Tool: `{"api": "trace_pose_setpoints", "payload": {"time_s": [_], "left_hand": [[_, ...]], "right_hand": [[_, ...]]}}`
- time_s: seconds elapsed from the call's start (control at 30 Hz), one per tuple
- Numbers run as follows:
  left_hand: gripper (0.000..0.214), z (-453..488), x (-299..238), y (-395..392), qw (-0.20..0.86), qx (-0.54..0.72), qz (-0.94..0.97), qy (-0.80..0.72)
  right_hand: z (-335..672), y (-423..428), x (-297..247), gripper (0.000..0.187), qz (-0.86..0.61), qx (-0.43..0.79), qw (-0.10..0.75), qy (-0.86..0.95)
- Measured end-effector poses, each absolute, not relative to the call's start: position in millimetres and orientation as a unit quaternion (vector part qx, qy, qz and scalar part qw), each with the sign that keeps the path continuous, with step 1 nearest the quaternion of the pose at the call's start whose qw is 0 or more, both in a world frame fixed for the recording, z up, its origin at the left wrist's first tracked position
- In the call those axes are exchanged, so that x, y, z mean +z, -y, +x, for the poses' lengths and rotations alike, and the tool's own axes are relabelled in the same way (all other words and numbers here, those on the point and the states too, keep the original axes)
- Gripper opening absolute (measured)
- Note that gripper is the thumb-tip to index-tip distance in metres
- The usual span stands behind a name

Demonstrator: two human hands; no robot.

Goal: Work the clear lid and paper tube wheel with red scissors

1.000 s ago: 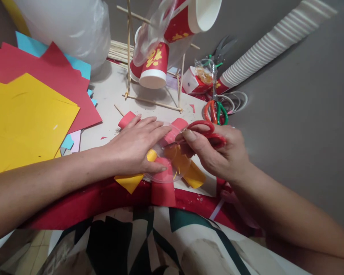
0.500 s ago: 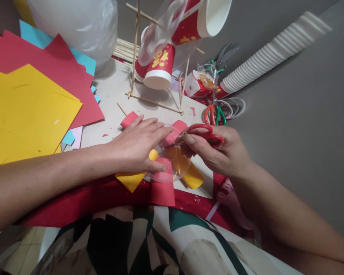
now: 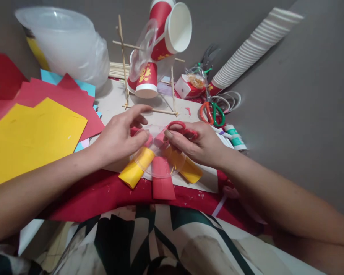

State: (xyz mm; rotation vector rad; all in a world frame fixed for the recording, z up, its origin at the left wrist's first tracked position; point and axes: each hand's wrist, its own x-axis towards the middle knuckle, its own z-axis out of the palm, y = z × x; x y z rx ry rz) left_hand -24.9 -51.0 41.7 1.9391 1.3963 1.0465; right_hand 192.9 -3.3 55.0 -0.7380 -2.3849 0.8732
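Note:
My right hand (image 3: 199, 145) is closed round red-handled scissors (image 3: 183, 130), their tip hidden over a clear plastic lid (image 3: 160, 160). Under the lid lie yellow paper rolls (image 3: 136, 168) and red paper rolls (image 3: 163, 179), fanned out at the table's front edge. My left hand (image 3: 119, 135) pinches the lid's left rim with thumb and middle fingers, its index finger stretched out above.
Yellow sheets (image 3: 34, 137) and red sheets (image 3: 60, 95) cover the left. Behind stand a stick frame with red paper cups (image 3: 146, 78), a plastic bowl (image 3: 65, 46), a long stack of white cups (image 3: 252, 46), green-and-orange scissors (image 3: 213, 110) and a glue stick (image 3: 235, 138).
My left hand lifted from lying flat on the lid to pinching its rim. The view tilted and shifted; the right hand with the scissors moved slightly left.

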Motion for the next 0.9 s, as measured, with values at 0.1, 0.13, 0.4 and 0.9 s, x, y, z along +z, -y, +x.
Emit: {"api": "trace_pose_setpoints", "payload": {"time_s": [0.1, 0.13, 0.4, 0.9], "left_hand": [[0.048, -32, 49, 64, 0.288, 0.361, 0.672, -0.578], [0.049, -33, 47, 69, 0.298, 0.345, 0.660, -0.597], [0.066, -24, 17, 93, 0.415, 0.371, 0.555, -0.619], [0.070, -13, 5, 87, 0.559, 0.461, 0.423, -0.544]], "right_hand": [[196, 4, 51, 0.030, -0.269, 0.313, 0.260, 0.873], [196, 4, 50, 0.031, -0.272, 0.313, 0.266, 0.870], [191, 13, 41, 0.031, -0.338, 0.345, 0.291, 0.826], [195, -8, 57, 0.030, -0.255, 0.420, 0.189, 0.850]]}}
